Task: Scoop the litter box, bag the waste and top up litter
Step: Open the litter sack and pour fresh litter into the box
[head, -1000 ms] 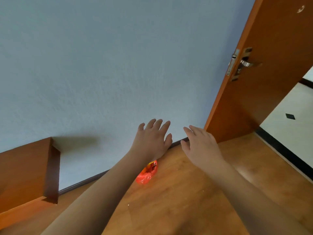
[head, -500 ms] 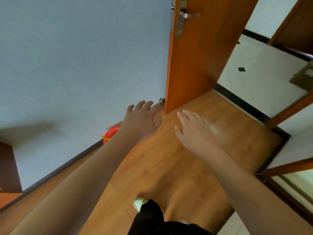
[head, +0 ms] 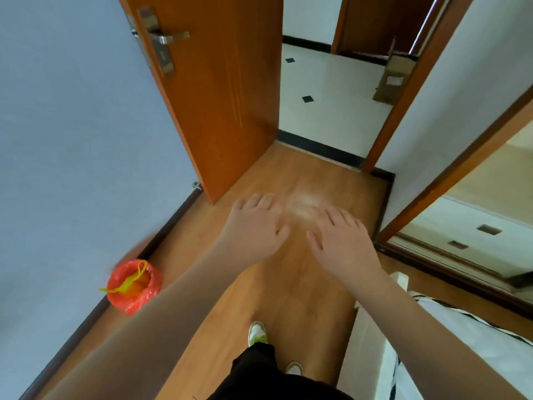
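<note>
A red plastic bag [head: 133, 287] with a yellow tie sits on the wooden floor against the blue wall, at the lower left. My left hand [head: 253, 226] and my right hand [head: 340, 241] are both stretched out in front of me over the floor, palms down, fingers straight, holding nothing. The bag lies well to the left of my left forearm. No litter box or scoop is in view.
An orange wooden door [head: 219, 90] stands open ahead on the left, leading to a white tiled hallway [head: 326, 96]. A mirrored sliding door [head: 467, 226] is on the right. A white bed edge [head: 375, 342] is at the lower right. My feet [head: 258, 333] stand on the wooden floor [head: 288, 284].
The view has swung right from the blue wall toward the open doorway. The red bag has slid from under my left hand to the lower left. Both hands stay open and empty.
</note>
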The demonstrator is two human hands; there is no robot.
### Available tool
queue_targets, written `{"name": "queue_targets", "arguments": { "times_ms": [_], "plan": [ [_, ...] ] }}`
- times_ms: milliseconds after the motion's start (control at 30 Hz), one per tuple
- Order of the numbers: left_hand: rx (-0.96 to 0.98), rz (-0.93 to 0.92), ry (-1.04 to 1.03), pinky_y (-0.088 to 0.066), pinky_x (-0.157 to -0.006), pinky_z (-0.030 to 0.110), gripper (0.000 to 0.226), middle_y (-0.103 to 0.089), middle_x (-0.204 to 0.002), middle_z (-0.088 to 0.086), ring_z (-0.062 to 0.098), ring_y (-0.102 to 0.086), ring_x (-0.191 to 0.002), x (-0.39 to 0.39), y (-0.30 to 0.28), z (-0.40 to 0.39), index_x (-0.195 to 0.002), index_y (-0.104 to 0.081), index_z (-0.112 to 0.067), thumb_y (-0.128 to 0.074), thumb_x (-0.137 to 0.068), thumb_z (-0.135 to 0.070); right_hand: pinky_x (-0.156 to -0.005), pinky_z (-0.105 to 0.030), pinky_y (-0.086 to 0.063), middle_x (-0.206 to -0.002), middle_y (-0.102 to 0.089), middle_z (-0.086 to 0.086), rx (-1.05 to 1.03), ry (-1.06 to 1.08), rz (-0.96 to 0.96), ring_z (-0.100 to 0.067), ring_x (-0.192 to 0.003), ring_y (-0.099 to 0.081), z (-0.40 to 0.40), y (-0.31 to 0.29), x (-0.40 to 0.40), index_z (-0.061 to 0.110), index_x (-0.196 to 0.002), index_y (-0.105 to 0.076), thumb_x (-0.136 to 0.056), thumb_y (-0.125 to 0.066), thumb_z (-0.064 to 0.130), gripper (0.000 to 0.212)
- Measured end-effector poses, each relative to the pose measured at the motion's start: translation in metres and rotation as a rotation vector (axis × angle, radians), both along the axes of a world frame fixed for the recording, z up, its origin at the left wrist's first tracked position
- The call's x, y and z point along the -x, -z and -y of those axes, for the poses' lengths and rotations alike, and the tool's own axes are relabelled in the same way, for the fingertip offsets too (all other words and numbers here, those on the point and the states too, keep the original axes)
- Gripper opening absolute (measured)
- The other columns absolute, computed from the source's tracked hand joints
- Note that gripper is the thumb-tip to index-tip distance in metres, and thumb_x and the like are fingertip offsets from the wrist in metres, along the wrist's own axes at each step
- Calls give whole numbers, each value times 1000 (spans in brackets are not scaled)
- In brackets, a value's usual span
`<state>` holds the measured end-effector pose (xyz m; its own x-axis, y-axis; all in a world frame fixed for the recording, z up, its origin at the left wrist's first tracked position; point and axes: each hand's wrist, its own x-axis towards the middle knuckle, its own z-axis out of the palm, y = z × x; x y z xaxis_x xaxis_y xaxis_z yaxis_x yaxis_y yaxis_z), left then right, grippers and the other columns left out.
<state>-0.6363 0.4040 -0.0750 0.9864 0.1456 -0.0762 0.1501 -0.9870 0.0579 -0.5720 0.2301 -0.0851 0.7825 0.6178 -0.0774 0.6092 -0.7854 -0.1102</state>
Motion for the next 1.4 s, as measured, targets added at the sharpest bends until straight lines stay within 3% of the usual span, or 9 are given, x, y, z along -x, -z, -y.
{"name": "queue_targets", "arguments": {
  "times_ms": [167,400,767,867,967,1167,1267,1400],
  "plan": [
    [57,-12,192,-30,-112,48,55,-33,-154,-3,21,-29,-142,-57,1,35,-149,-25,-29,-18,-99,-49,-114,-36,-24,-152,-36,3,20,179,-2,-17,-140,-33,38,9,-28,28,-147,-29,-98,-34,51,54],
    [149,-29,372,-27,-115,45,53,-38,-151,-7,15,-33,-139,-144,12,46,-147,-34,-30,-19,-100,-49,-115,-37,-21,-155,-31,4,59,393,-16,-18,-142,-29,58,12,-81,29,-148,-27,-99,-35,49,53],
    [128,-75,658,-19,-120,43,54,-31,-155,-7,15,-25,-144,-250,2,74,-150,-26,-31,-23,-100,-51,-116,-42,-22,-155,-31,4,52,669,-59,-20,-143,-27,65,19,-147,30,-148,-26,-98,-36,52,56],
    [111,-89,763,-15,-118,40,55,-26,-157,-10,13,-21,-146,-277,4,95,-150,-24,-35,-22,-99,-56,-118,-43,-23,-155,-30,4,38,748,-61,-20,-144,-26,87,17,-161,30,-148,-26,-97,-20,56,57],
    [99,-98,829,-10,-119,38,56,-23,-159,-10,13,-17,-147,-305,14,123,-150,-23,-35,-22,-99,-57,-117,-41,-22,-157,-27,3,41,820,-52,-20,-145,-23,116,17,-175,29,-149,-25,-96,-16,57,60],
    [42,-54,921,-12,-118,36,55,-31,-156,-6,16,-23,-145,-365,29,198,-149,-30,-31,-25,-99,-54,-120,-45,-14,-159,-19,-1,37,901,-62,-24,-148,-12,174,30,-216,28,-151,-20,-96,-12,59,63],
    [-23,-23,972,-13,-118,38,56,-35,-154,-3,18,-25,-145,-394,24,233,-148,-33,-29,-24,-99,-54,-119,-48,-15,-158,-23,-5,33,954,-19,-28,-148,-13,204,33,-243,25,-149,-28,-92,1,59,72],
    [-47,-19,1026,-13,-119,39,58,-33,-155,-1,19,-23,-145,-428,22,273,-150,-29,-27,-22,-99,-53,-120,-48,-6,-159,-19,-6,42,957,-45,-30,-148,-9,238,40,-276,24,-151,-25,-99,-14,55,61]
  ]
}}
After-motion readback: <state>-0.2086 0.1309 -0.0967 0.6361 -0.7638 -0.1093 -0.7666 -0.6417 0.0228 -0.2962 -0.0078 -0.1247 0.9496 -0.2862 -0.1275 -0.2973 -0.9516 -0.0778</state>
